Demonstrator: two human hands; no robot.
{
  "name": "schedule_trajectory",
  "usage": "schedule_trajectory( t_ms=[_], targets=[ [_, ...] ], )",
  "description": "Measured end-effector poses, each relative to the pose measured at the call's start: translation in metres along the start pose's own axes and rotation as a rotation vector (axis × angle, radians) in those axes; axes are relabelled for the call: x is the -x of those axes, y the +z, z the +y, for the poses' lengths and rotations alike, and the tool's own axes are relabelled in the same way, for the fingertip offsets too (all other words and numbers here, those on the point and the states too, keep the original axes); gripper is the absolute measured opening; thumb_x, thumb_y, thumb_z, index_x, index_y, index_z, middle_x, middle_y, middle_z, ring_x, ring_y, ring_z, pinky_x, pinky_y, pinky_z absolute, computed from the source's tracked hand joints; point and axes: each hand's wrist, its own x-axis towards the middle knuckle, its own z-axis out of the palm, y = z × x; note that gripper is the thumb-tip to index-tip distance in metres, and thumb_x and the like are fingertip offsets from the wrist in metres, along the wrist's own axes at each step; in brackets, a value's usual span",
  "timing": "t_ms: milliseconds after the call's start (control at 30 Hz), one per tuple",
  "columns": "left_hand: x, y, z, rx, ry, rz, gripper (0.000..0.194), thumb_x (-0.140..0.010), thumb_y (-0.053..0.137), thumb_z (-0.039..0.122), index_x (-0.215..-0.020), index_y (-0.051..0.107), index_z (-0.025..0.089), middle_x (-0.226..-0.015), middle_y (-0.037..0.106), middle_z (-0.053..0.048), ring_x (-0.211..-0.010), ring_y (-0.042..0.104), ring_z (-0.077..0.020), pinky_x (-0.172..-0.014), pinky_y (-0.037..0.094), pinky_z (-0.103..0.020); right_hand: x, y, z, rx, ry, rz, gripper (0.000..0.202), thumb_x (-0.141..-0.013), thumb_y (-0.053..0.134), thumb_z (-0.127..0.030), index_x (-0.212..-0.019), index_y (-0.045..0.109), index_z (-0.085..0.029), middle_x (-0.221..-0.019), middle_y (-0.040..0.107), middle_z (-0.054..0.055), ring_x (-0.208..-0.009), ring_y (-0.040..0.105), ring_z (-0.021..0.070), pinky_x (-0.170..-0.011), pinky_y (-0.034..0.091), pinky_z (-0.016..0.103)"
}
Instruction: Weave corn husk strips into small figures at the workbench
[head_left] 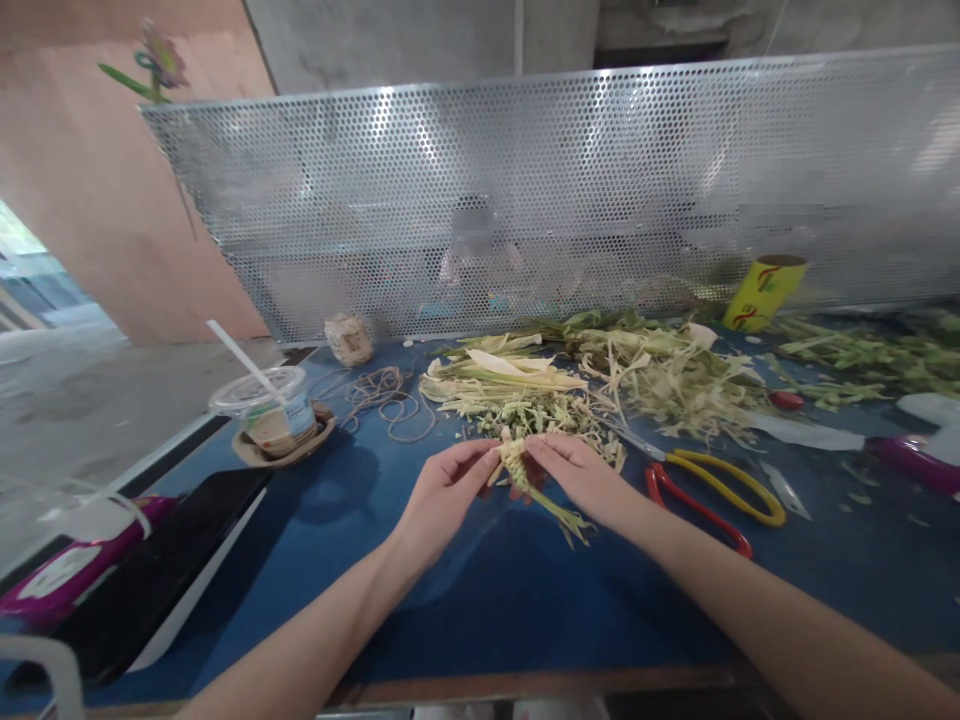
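Between both hands, a small braided piece of pale green corn husk [517,468] is held just above the blue table. Its loose strands hang down to the right. My left hand [452,487] pinches its left end, thumb and fingers closed. On the other side, my right hand [574,472] grips its upper right part, thumb on top. Some fingertips are hidden behind the piece. Beyond the hands lies a heap of husk scraps [525,408]. Scissors [701,485] with one red and one yellow handle rest to the right of my right hand.
The blue tabletop [480,610] carries a lidded cup with a straw [281,420], a black tablet [150,560], twine [386,395], a jar [349,340], more husks [675,375], a yellow roll [763,292] and a blade [785,490]. A perforated metal screen [585,200] stands behind.
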Motion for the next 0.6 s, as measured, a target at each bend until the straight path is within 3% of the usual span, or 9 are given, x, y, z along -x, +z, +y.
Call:
schedule_trajectory(
  t_ms=[300,433,500,600],
  targets=[
    [0.0,0.001,0.0,0.042,-0.032,0.034,0.037,-0.069,0.064,0.039,-0.097,0.062,0.016,-0.08,0.062,-0.004,-0.071,0.053,-0.0121,-0.056,0.043,-0.019,-0.001,-0.006,-0.004,0.062,-0.011,0.031,0.028,-0.085,0.04,-0.034,-0.064,0.049,-0.018,-0.06,0.051,-0.002,-0.056,0.05,0.0106,-0.059,0.041,0.023],
    [-0.001,0.003,0.0,0.12,-0.054,-0.052,0.039,-0.067,0.065,0.041,-0.094,0.061,0.013,-0.081,0.064,-0.006,-0.071,0.056,-0.0132,-0.057,0.046,-0.021,0.001,-0.003,-0.005,0.102,-0.036,0.052,0.027,-0.085,0.04,-0.034,-0.067,0.051,-0.018,-0.061,0.053,-0.001,-0.056,0.05,0.0107,-0.056,0.04,0.022],
    [-0.001,0.005,0.0,0.157,-0.049,-0.111,0.036,-0.068,0.066,0.039,-0.09,0.062,0.011,-0.081,0.065,-0.007,-0.073,0.058,-0.0142,-0.063,0.049,-0.025,0.002,-0.007,-0.011,0.194,-0.059,0.028,0.027,-0.086,0.039,-0.035,-0.072,0.054,-0.018,-0.065,0.056,0.0,-0.059,0.052,0.0117,-0.058,0.041,0.023],
    [-0.001,0.006,0.001,0.198,-0.058,-0.071,0.035,-0.065,0.069,0.036,-0.086,0.06,0.01,-0.08,0.066,-0.008,-0.074,0.06,-0.0161,-0.071,0.051,-0.032,0.01,-0.028,-0.02,0.506,-0.068,0.004,0.032,-0.089,0.031,-0.038,-0.087,0.058,-0.02,-0.084,0.062,0.004,-0.077,0.057,0.0169,-0.071,0.042,0.029]
  ],
)
